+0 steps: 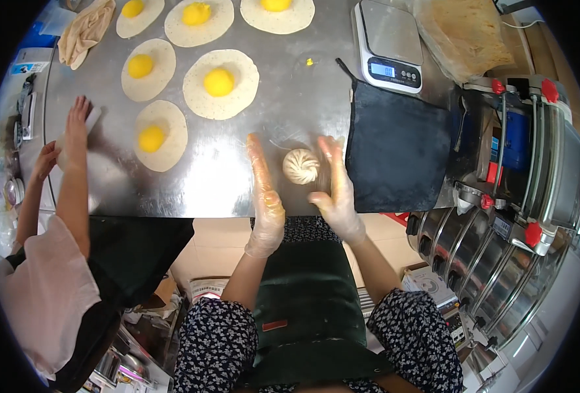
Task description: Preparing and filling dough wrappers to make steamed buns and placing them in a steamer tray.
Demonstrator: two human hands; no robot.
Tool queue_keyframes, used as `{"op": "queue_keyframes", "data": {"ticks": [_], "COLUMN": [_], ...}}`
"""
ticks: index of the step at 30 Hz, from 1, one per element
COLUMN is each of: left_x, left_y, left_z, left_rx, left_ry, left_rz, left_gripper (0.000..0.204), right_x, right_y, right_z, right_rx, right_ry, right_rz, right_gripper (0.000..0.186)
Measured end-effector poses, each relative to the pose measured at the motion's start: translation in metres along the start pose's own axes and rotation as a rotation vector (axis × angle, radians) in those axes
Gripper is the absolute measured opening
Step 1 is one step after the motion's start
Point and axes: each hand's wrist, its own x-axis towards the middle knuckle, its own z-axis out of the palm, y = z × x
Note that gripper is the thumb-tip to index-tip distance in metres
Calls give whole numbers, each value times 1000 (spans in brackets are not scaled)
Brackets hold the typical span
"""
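Steel table (237, 190) fills the top of the view, its near edge running across the middle. On the right a machine with stacked metal rings and red knobs (513, 196) stands against it. A dark cloth (395, 154) lies flat on the table's right side, and behind it sits a digital scale (389, 42), with a sheet of flat dough in plastic (464, 33) beside that. Across the far left, dough rounds (221, 84) lie spread out, each with a yellow ball of filling (218, 82) in its middle. At the left edge a co-worker's hand (77, 124) presses flat on the table, with another hand just beside it.

Front and centre now: the left hand (264, 190) and the right hand (334, 187), both in thin clear gloves, stand apart and open, palms facing inward. Between them, on the table, rests a pleated dough bun (301, 166); the right fingers are just beside it, the left hand near but clear of it.
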Motion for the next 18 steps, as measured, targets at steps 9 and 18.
{"op": "queue_keyframes", "data": {"ticks": [9,18], "left_x": [-22,-21], "left_y": [-17,-28], "left_z": [7,10], "left_rx": [-4,-2], "left_ry": [-59,-25], "left_rz": [-134,-119], "left_gripper": [104,108], "right_x": [6,9], "right_y": [-12,-11], "right_z": [25,25], "right_rx": [515,394], "right_ry": [177,156], "right_rz": [293,296], "right_gripper": [106,107]}}
